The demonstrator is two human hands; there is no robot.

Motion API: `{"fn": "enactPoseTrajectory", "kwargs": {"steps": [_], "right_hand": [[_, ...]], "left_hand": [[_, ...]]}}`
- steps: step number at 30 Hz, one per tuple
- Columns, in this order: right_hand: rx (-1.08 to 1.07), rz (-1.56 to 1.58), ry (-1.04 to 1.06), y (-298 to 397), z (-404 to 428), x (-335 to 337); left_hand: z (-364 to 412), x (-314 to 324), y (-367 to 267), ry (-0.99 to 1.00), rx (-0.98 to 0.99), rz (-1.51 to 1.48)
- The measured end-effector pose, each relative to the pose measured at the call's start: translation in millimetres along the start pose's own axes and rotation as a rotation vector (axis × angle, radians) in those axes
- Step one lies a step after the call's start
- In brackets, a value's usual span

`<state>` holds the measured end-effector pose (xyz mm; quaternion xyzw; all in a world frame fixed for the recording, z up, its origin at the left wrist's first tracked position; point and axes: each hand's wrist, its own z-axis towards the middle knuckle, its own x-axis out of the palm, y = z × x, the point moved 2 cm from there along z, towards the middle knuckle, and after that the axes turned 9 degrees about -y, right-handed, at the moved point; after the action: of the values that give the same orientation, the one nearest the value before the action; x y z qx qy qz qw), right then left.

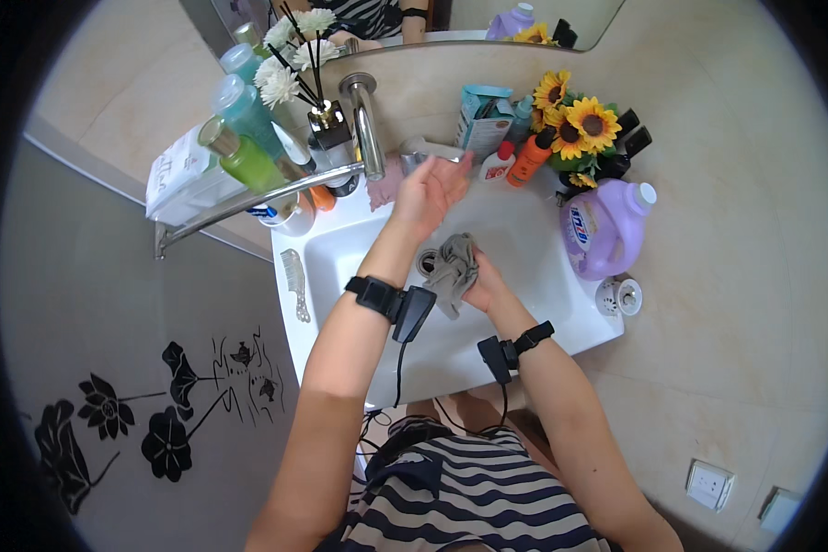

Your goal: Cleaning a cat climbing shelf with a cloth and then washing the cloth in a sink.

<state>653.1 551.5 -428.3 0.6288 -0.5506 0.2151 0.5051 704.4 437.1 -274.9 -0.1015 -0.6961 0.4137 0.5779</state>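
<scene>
My right hand [484, 281] grips a crumpled grey cloth [453, 270] over the white washbasin [428, 369], beside the round drain [428, 262]. Higher up, my left hand [433, 193] is raised palm up near the basin's back edge, its fingers apart and nothing seen in it. It is close to a clear container [417, 160] on the back ledge, partly hidden by the hand. The chrome tap [369, 131] reaches out just left of that hand. A pinkish cloth [384, 186] lies under the tap. Both wrists wear black straps with small cabled devices.
Bottles and a reed diffuser [330, 124] stand at the back left, behind a metal rail [248, 203]. A comb [294, 283] lies on the left rim. At the right are sunflowers [592, 124], an orange bottle [530, 160], a purple detergent jug [604, 228] and a white pierced holder [610, 297].
</scene>
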Motion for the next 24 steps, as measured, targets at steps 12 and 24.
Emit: {"fn": "enactPoseTrajectory", "kwargs": {"steps": [12,24], "right_hand": [[-0.136,-0.644,-0.344,8.4,7.4,-13.1],[0.144,-0.372,-0.134,36.2,-20.9,-11.8]], "left_hand": [[-56.9,-164.9,35.5,-0.533,-0.325,0.483],[-4.8,-165.0,167.4,-0.638,-0.196,0.444]]}}
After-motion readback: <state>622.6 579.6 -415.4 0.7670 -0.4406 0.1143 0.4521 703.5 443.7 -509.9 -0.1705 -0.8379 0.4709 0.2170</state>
